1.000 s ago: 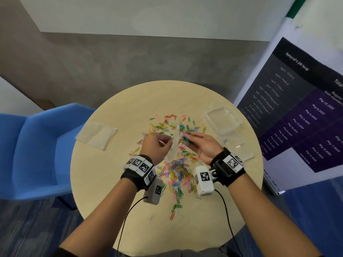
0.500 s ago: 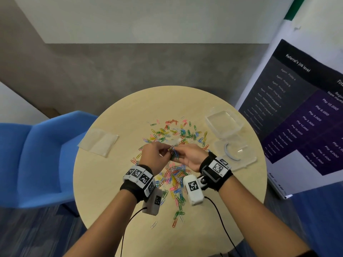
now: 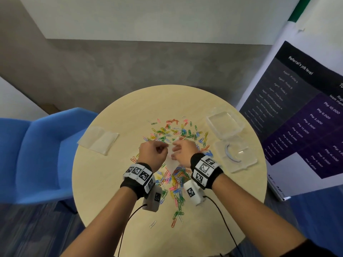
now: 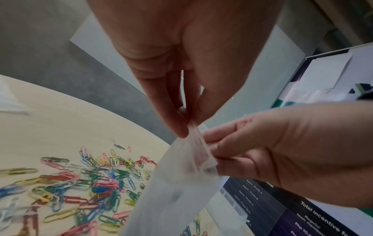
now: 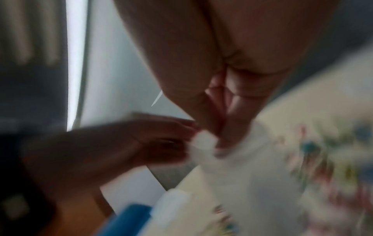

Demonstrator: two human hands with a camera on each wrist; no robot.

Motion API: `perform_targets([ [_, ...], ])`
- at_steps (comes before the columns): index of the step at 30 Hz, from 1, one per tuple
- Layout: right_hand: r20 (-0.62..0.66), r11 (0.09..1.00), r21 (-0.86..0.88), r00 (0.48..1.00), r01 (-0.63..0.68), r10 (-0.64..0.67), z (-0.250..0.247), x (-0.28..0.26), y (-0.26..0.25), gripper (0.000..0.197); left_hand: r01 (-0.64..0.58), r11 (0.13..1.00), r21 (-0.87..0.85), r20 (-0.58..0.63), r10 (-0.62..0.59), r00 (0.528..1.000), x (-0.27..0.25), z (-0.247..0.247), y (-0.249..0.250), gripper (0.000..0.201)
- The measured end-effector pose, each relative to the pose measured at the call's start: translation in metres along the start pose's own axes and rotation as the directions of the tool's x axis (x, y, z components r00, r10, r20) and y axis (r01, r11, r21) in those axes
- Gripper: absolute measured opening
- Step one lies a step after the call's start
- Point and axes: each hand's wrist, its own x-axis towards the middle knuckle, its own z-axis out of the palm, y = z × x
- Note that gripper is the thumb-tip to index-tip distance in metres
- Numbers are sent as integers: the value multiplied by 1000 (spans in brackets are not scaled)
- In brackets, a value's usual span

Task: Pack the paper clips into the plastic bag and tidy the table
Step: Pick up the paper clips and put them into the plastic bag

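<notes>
Several coloured paper clips (image 3: 176,132) (image 4: 96,180) lie scattered over the middle of the round wooden table (image 3: 111,173). A small clear plastic bag (image 3: 170,160) (image 4: 181,188) hangs above them between my hands. My left hand (image 3: 154,154) (image 4: 181,121) pinches the bag's top edge with thumb and fingers. My right hand (image 3: 182,151) (image 4: 262,151) pinches the same edge from the other side. The right wrist view is blurred; it shows the bag (image 5: 203,142) pinched at its top by both hands.
More clear bags (image 3: 98,139) lie stacked at the table's left. An open clear plastic box (image 3: 224,123) and its lid (image 3: 235,156) sit at the right. A blue chair (image 3: 37,154) stands to the left, a printed banner (image 3: 306,117) to the right.
My right hand has drawn in closer and now pinches the bag's top edge opposite my left hand. The view has tilted slightly.
</notes>
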Motion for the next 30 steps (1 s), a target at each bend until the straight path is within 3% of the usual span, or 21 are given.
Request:
perform_targets([
  [3, -50, 968, -64, 968, 243, -246, -15, -14, -8, 27, 8, 999, -35, -45, -9, 999, 5, -7, -4, 17],
  [6, -140, 973, -12, 963, 230, -229, -37, -21, 12, 13, 55, 995, -82, -81, -62, 995, 6, -17, -14, 14],
  [8, -87, 982, -188, 996, 18, -35, -48, -23, 46, 38, 81, 992, -100, -98, -91, 991, 6, -24, -22, 11],
  [11, -12, 792, -548, 949, -269, 314, -41, -33, 112, 112, 101, 988, -114, -111, -114, 987, 0, -33, -34, 11],
  [12, -13, 750, -590, 933, -297, 360, -33, -39, 130, 129, 105, 987, -118, -116, -118, 986, -3, -36, -36, 10],
  [14, -44, 715, -634, 937, -295, 348, -14, -49, 154, 140, 109, 986, -128, -131, -126, 983, -7, -38, -41, 9],
  [16, -81, 739, -626, 963, -250, 257, 3, -49, 161, 134, 115, 983, -141, -135, -134, 982, -11, -39, -44, 9],
  [20, -116, 803, -580, 990, -136, 84, 26, -28, 149, 101, 113, 983, -143, -115, -130, 985, -18, -37, -46, 9],
  [30, -41, 704, -704, 984, 93, -172, 30, -5, 138, 38, 104, 982, -160, -108, -122, 987, -28, -31, -44, 8],
])
